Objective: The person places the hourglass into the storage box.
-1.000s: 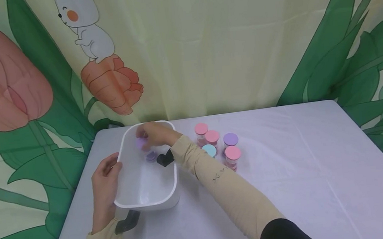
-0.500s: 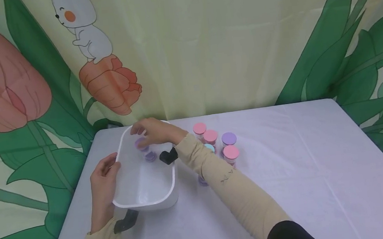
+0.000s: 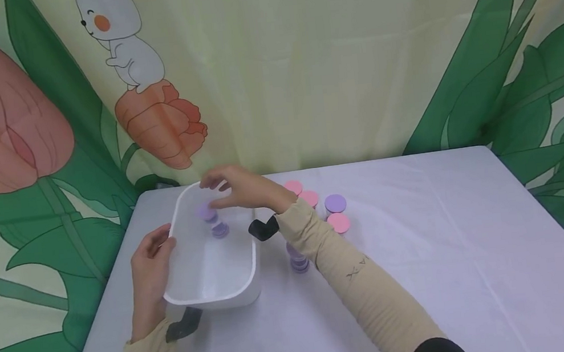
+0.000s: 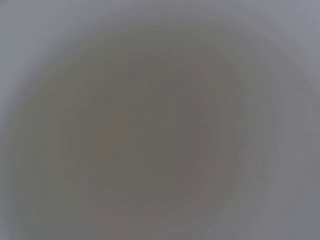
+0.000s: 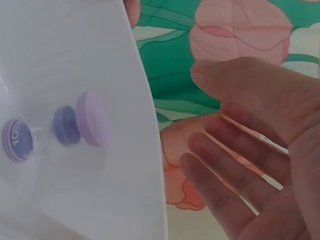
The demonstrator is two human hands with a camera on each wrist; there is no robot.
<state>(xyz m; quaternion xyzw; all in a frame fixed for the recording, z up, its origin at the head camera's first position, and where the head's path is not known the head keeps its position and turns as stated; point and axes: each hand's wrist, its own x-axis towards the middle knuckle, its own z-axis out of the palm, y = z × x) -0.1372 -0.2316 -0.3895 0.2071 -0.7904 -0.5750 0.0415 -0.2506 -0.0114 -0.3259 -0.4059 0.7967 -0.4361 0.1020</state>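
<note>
A white plastic bin (image 3: 213,305) stands at the left of the table. Inside it is a purple-capped sand timer (image 3: 219,230), marked 10 on one end in the right wrist view. My right hand (image 3: 249,188) hovers over the bin's far right rim, fingers spread and holding nothing. The right wrist view shows its thumb and fingers apart from the timer. At the bin's left side, my left hand (image 3: 153,261) touches the wall near the rim with its thumb and fingertips. The left wrist view is a featureless blur.
Sand timers with pink caps (image 3: 339,222) and a purple cap (image 3: 335,203) stand right of the bin. Another purple timer (image 3: 298,261) shows beside my right forearm, which partly covers the group. A printed curtain (image 3: 303,82) hangs behind the white-covered table (image 3: 452,273).
My right hand has let go of the purple sand timer inside the bin and moved up and right. The teal cap is now hidden behind the forearm. My left hand stays put.
</note>
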